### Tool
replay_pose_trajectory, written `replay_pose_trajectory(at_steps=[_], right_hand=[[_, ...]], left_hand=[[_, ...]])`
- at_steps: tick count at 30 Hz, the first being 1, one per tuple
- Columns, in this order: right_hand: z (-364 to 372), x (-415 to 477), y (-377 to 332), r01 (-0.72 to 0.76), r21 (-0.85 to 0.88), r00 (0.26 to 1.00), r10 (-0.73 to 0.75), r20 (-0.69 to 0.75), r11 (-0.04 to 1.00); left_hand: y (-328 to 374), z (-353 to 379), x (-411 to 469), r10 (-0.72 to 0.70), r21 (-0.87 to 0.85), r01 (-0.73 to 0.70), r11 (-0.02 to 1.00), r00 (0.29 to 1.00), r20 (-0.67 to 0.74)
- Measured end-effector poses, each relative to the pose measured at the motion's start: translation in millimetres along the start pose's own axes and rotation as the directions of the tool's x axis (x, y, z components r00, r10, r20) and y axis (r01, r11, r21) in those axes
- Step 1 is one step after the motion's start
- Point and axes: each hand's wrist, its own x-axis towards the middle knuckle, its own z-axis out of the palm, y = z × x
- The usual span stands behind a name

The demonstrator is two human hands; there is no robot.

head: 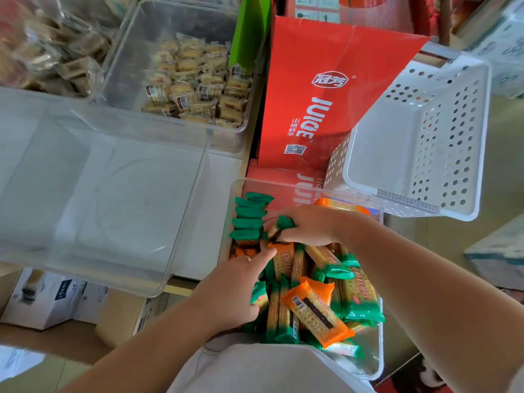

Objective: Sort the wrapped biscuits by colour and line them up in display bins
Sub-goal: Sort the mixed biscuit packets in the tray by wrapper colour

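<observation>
A clear display bin in front of me holds a loose heap of green-wrapped biscuits and orange-wrapped biscuits. Along its far left side stands a neat row of green packs. My right hand grips a green-ended pack just right of that row. My left hand is over the heap's left side, its forefinger stretched out and touching an orange pack, its other fingers curled.
A large clear bin sits to the left, bare inside. Behind it another clear bin holds pale wrapped cakes. A white perforated basket stands at the right, and red juice cartons behind the biscuit bin.
</observation>
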Motion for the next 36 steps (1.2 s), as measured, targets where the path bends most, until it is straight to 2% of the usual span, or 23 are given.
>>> replay_pose_trajectory(at_steps=[4, 7, 9, 12, 14, 16, 20, 22, 25, 27, 30, 33, 36], right_hand=[[9, 6, 4, -0.069, 0.027, 0.984, 0.073, -0.165, 0.997], [13, 12, 8, -0.134, -0.028, 0.919, 0.114, -0.377, 0.991], [16, 13, 7, -0.164, -0.067, 0.879, 0.115, -0.462, 0.984], [19, 14, 3, -0.226, -0.135, 0.834, 0.12, -0.538, 0.965], [18, 15, -2, -0.285, -0.23, 0.82, 0.112, -0.562, 0.93], [18, 16, -5, -0.293, -0.248, 0.819, 0.108, -0.563, 0.923], [25, 11, -4, -0.197, -0.14, 0.808, 0.08, -0.584, 0.97], [33, 4, 2, -0.107, -0.122, 0.787, 0.009, -0.617, 0.987], [42, -9, 9, 0.057, -0.137, 0.721, -0.136, -0.68, 0.989], [43, -16, 12, 0.119, -0.101, 0.693, -0.155, -0.704, 0.988], [42, -21, 10, 0.109, -0.086, 0.747, -0.139, -0.65, 0.99], [40, -18, 1, 0.006, -0.152, 0.842, -0.087, -0.532, 0.988], [38, -13, -8, -0.086, -0.224, 0.889, -0.027, -0.457, 0.971]], left_hand=[[0, -2, 3, -0.057, -0.09, 0.057, 0.994, 0.998, -0.006], [3, -2, 7, -0.142, -0.155, 0.143, 0.977, 0.99, 0.017], [3, -3, 11, -0.187, -0.194, 0.194, 0.962, 0.981, 0.056], [0, -6, 12, -0.2, -0.223, 0.216, 0.951, 0.976, 0.092], [0, -5, 10, -0.193, -0.23, 0.206, 0.951, 0.978, 0.079], [2, -4, 5, -0.194, -0.251, 0.198, 0.948, 0.98, 0.044], [7, -6, -5, -0.178, -0.263, 0.159, 0.952, 0.983, -0.052], [7, -13, -10, -0.184, -0.266, 0.152, 0.952, 0.978, -0.098], [4, -29, -19, -0.211, -0.306, 0.159, 0.938, 0.967, -0.142], [0, -40, -22, -0.242, -0.36, 0.171, 0.917, 0.956, -0.164], [-6, -51, -21, -0.285, -0.44, 0.176, 0.88, 0.938, -0.195], [-7, -54, -15, -0.312, -0.495, 0.166, 0.853, 0.923, -0.227], [-6, -53, -6, -0.345, -0.567, 0.139, 0.812, 0.897, -0.274]])
